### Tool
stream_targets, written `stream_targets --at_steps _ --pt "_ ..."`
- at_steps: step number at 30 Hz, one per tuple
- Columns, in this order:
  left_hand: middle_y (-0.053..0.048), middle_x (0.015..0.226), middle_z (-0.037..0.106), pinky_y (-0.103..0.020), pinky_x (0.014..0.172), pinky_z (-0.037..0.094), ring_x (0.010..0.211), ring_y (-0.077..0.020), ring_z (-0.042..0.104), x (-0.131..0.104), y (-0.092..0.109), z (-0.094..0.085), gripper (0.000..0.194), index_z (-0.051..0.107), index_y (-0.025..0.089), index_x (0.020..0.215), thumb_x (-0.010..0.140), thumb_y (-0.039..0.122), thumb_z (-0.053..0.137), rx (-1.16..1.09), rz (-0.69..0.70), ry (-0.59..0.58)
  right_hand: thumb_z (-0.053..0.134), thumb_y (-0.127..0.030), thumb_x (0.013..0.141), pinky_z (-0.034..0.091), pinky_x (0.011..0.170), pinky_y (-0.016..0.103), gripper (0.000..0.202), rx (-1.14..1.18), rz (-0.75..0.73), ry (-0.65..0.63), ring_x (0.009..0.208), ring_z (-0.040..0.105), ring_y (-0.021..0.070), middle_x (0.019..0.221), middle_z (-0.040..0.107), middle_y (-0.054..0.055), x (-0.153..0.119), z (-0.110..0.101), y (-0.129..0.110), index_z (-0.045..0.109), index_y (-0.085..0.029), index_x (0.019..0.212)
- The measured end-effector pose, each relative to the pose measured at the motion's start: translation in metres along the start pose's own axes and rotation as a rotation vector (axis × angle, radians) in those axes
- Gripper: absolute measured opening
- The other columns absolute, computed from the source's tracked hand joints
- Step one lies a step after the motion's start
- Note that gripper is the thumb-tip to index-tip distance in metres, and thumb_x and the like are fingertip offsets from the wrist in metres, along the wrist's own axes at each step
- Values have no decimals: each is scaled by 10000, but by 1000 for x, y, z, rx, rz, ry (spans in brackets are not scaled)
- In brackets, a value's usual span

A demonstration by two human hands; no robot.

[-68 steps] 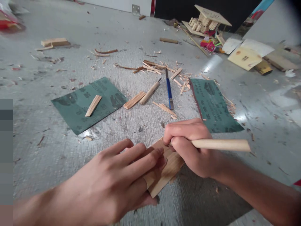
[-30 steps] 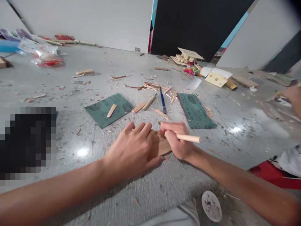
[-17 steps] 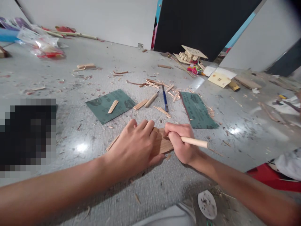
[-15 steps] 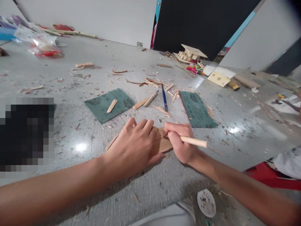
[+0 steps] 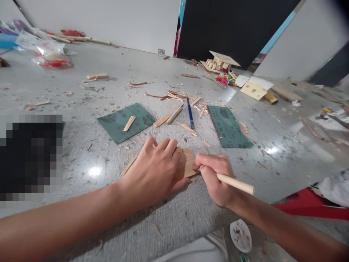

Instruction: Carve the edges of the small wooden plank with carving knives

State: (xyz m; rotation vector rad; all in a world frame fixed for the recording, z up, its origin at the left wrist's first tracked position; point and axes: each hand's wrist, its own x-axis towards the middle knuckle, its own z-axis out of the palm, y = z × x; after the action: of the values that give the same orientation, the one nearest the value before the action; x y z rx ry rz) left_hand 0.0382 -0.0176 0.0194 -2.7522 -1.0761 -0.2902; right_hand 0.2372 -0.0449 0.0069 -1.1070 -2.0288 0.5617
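A thin wooden piece (image 5: 187,164) lies on the grey table (image 5: 131,222), pressed down and gripped by my left hand (image 5: 156,169), which covers its left part. My right hand (image 5: 216,178) is closed round a tool with a pale round wooden handle (image 5: 236,183); the handle points back to the lower right. The tool's tip is hidden by the fingers, near the wooden piece's right edge. Beyond the hands lie a blue craft knife (image 5: 190,114), a pencil-like wooden stick (image 5: 175,114) and several wood strips (image 5: 162,120).
Green sandpaper sheets lie to the left (image 5: 128,123) and right (image 5: 229,127), the left one with a wood strip on it. Shavings (image 5: 177,96) are scattered about. Farther back are a small wooden model (image 5: 220,62) and a plastic bag (image 5: 51,52).
My right hand has moved right and toward me with the wooden-handled tool. A small chip now lies beyond it. My left hand has stayed on the wooden piece.
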Motion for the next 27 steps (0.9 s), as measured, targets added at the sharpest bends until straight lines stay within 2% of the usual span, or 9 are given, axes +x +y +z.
stream_targets --at_steps 10,15,21,27 --pt "-82 886 551 -490 771 424 846 -296 562 -1 -1 0 476 600 177 876 924 640 503 -9 3 9 415 -88 860 259 532 257 204 -15 -5 -19 495 347 74 560 345 -57 -16 -3 -1 398 -188 683" --pt "-81 882 564 -475 790 417 842 -282 564 -2 -1 2 486 614 164 894 903 644 540 5 10 46 406 -87 860 252 526 260 207 -10 0 -5 487 339 73 554 346 -59 -13 -2 1 410 -188 680" --pt "-81 874 573 -462 770 411 836 -284 570 1 1 0 478 628 165 910 922 631 521 36 18 32 403 -113 880 255 519 271 247 4 -10 -4 474 348 80 537 360 -53 -13 -1 4 405 -190 645" --pt "-138 937 617 -507 814 413 888 -332 588 5 -10 2 429 658 112 963 931 530 568 85 -32 50 433 -117 831 289 533 275 222 -4 -26 -40 487 408 90 536 433 -41 -25 -4 2 485 -181 625"
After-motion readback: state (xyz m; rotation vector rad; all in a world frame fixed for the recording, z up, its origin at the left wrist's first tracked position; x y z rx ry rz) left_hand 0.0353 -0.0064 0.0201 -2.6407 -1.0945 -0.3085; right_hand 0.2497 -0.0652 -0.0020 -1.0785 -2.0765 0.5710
